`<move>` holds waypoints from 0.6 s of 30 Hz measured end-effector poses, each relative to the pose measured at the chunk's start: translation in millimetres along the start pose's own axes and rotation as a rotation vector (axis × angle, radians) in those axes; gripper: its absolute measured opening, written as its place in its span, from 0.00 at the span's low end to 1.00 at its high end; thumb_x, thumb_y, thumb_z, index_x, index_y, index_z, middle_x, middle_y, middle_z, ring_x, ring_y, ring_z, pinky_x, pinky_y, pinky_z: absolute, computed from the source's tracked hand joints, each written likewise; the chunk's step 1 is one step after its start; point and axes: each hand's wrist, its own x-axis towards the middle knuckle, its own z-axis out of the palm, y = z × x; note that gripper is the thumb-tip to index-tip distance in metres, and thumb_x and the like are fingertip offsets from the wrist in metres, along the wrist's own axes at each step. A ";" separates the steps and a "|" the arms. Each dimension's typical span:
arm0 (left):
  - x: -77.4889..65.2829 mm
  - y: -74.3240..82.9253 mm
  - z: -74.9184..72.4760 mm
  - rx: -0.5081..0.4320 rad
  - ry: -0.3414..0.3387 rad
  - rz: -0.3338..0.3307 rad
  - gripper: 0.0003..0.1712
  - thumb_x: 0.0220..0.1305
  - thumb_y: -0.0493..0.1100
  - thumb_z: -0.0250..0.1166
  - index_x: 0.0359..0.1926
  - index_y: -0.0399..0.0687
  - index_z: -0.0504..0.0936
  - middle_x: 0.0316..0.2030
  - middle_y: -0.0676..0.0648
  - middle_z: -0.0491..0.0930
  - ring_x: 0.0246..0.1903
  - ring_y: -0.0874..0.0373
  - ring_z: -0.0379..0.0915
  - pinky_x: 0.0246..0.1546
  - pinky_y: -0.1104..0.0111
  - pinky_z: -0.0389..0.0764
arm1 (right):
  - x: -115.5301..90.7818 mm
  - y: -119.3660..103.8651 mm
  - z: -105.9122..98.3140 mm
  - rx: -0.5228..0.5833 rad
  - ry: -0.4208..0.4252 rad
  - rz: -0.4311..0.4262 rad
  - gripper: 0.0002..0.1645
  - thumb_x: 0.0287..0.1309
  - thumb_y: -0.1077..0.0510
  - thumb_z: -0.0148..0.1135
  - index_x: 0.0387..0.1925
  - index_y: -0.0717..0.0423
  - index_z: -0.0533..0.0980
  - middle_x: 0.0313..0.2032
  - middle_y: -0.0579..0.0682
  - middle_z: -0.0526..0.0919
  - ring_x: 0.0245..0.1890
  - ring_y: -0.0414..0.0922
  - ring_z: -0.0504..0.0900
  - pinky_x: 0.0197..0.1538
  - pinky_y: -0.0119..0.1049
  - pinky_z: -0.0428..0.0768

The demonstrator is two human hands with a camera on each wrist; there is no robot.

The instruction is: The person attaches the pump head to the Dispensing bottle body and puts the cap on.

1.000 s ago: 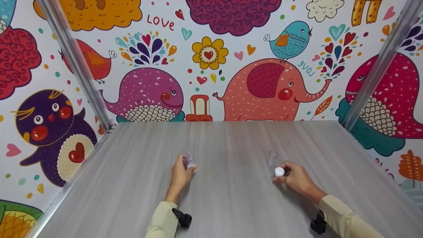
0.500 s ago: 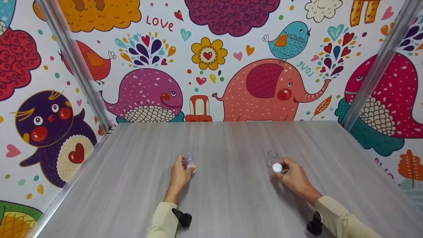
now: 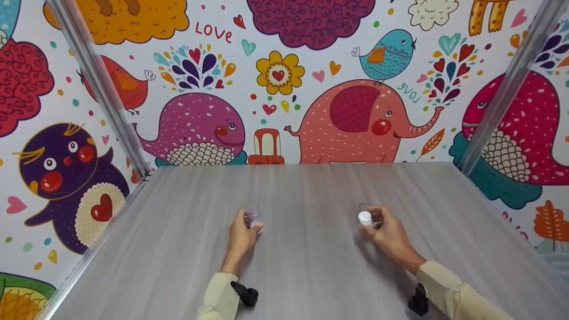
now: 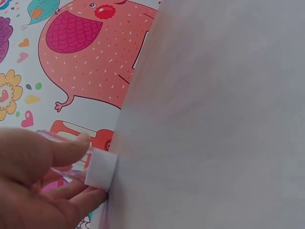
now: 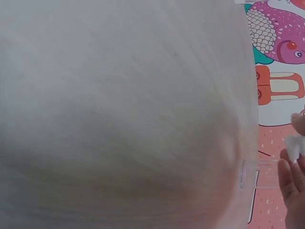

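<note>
On the person's left, the left hand (image 3: 242, 234) is gripping a clear purplish cup (image 3: 253, 210), with a white block (image 4: 101, 170) showing at its lower end by the table (image 3: 306, 249); whether the block is sitting inside or underneath, I can't tell. Well apart from it, the right hand (image 3: 392, 232) is pinching a white cap (image 3: 365, 218) between thumb and fingers, up off the table. Just behind, mostly hidden by that hand, a clear tumbler (image 5: 262, 174) is standing on the table. Pale sleeves (image 3: 219, 297) are covering both forearms, and cartoon animals are filling the wall (image 3: 306, 58) beyond.
</note>
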 end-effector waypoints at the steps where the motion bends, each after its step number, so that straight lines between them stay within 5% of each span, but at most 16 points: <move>1: 0.1 -0.4 -0.2 0.003 0.004 0.001 0.17 0.60 0.31 0.68 0.48 0.36 0.72 0.43 0.34 0.81 0.43 0.43 0.80 0.47 0.51 0.79 | 0.6 -1.3 0.7 0.006 0.003 0.002 0.27 0.51 0.65 0.74 0.52 0.60 0.72 0.43 0.56 0.84 0.43 0.46 0.81 0.44 0.30 0.77; 18: -0.1 1.7 2.7 -0.003 0.015 -0.022 0.18 0.59 0.30 0.68 0.47 0.35 0.72 0.42 0.34 0.81 0.42 0.43 0.79 0.47 0.51 0.78 | 2.4 -12.4 15.1 0.035 -0.022 -0.074 0.23 0.58 0.62 0.70 0.53 0.58 0.72 0.45 0.52 0.82 0.46 0.47 0.81 0.47 0.35 0.79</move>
